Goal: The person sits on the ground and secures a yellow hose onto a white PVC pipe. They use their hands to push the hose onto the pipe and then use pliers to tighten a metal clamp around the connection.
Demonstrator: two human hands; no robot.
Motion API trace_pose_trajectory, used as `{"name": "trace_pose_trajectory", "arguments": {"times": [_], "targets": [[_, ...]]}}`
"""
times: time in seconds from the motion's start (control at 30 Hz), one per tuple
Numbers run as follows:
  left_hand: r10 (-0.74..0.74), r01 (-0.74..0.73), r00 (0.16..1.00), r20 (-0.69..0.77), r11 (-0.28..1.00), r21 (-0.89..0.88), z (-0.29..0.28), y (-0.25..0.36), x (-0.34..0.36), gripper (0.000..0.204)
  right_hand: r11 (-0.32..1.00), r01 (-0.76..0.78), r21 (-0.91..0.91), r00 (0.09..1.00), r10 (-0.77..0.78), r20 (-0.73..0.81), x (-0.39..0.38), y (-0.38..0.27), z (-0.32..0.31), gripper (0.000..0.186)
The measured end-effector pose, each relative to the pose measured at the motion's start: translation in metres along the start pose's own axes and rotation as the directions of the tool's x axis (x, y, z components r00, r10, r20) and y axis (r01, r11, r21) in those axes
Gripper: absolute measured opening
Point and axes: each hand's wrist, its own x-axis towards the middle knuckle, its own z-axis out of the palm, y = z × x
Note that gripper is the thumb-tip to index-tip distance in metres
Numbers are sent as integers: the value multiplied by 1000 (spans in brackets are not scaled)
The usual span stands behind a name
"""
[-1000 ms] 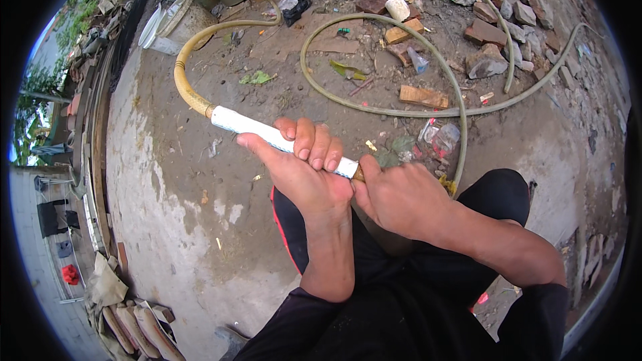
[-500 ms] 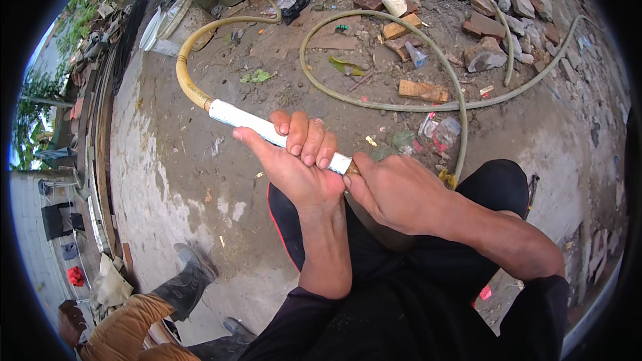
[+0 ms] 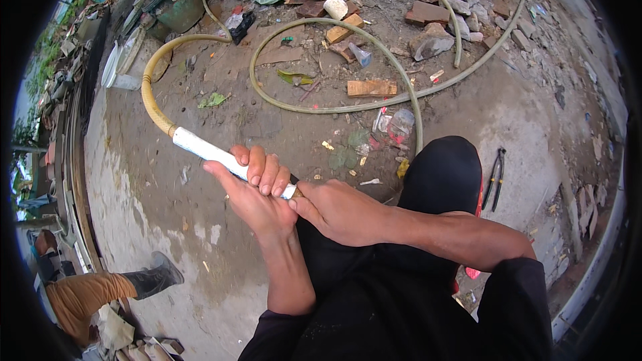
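1) Head view: left fisheye of a side-by-side pair worn on the person's head, looking down and forward over the white tube (image 3: 208, 152)
2) Near field: black-clad knee (image 3: 441, 172), right of the white tube, close below the lens
3) Far field: rubble (image 3: 426, 13), beyond the white tube and to its right, farther from the lens
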Motion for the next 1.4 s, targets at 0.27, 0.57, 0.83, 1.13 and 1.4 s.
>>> {"name": "trace_pose_trajectory", "arguments": {"times": [0.27, 0.57, 0.83, 1.13, 1.4], "targets": [[-1, 15, 996, -84, 987, 157, -6, -10, -7, 56, 991, -89, 99, 995, 83, 61, 2, 15, 10, 42], [3, 34, 994, -111, 945, 325, -15, -25, -20, 58, 988, -105, 115, 991, 95, 91, 1, 17, 6, 44], [75, -54, 997, -20, 860, 508, -27, -19, -31, 55, 987, -63, 146, 997, 67, -22, -7, 5, 23, 39], [-93, 62, 995, 23, 810, 584, -29, -12, -57, 55, 896, -119, 428, 973, 191, -129, -39, 8, 64, 34], [-101, 109, 994, -43, 854, 508, -46, -17, -58, 55, 797, -111, 593, 968, 222, -118, -35, 28, 76, 22]]}}
